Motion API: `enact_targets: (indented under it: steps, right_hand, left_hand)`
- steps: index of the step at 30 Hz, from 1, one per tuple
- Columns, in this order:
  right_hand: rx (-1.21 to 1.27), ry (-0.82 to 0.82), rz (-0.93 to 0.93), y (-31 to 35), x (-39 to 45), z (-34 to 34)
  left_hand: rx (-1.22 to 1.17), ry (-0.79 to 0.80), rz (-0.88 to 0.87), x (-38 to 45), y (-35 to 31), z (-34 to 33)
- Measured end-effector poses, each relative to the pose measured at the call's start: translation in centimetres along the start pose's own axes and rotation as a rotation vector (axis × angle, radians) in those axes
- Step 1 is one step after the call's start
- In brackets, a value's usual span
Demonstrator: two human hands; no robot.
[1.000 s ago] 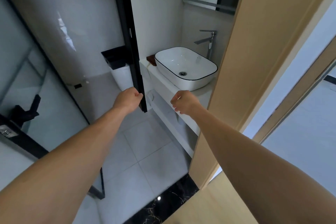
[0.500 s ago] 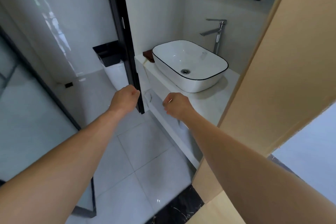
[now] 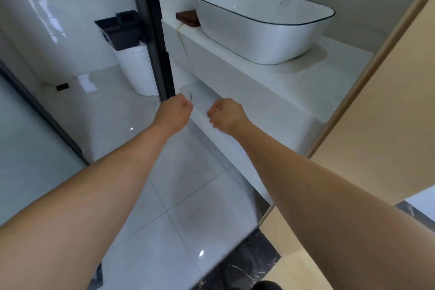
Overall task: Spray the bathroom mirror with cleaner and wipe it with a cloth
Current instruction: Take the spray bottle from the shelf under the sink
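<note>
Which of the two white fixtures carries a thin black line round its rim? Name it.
The basin on the countertop: a thin black line runs round its rim. The other white fixture, the toilet behind the black door frame, has a dark seat on top instead.

White basin (image 3: 263, 37) rimmed in black, brown cloth (image 3: 188, 17), black veined threshold (image 3: 247, 266).

Glossy ceramic basin (image 3: 263, 28) — polished floor tiles (image 3: 188, 195) — matt wooden door frame (image 3: 376, 101).
</note>
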State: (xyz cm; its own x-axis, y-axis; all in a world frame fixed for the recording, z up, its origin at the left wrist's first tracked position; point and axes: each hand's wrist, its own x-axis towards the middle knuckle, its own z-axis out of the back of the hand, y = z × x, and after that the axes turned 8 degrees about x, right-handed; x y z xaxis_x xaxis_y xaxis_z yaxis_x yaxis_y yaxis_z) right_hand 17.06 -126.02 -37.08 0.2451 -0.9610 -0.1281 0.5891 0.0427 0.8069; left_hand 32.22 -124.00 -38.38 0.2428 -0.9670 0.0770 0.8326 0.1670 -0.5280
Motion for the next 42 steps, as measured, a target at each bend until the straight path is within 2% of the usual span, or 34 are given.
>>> enact_targets:
  steps: [6,17,30,36,42]
  right_hand:
    - [-0.033,-0.037,0.005,-5.6,2.1,-5.3]
    - [0.038,-0.262,0.004,-14.6,6.4,-12.9]
    - [-0.008,-0.342,0.006,-16.3,6.8,-15.9]
    - [-0.022,-0.377,0.008,-15.9,7.6,-16.2]
    - [-0.034,-0.435,0.034,-17.7,10.5,-14.8]
  left_hand:
    - [-0.067,-0.013,0.001,1.6,4.9,-7.4]
    - [0.021,-0.088,-0.142,4.6,10.7,-16.9]
    - [0.01,-0.077,-0.184,4.1,13.7,-19.9]
    - [-0.045,-0.06,-0.169,4.6,13.6,-19.4]
    - [-0.029,-0.075,-0.203,7.4,11.9,-21.8]
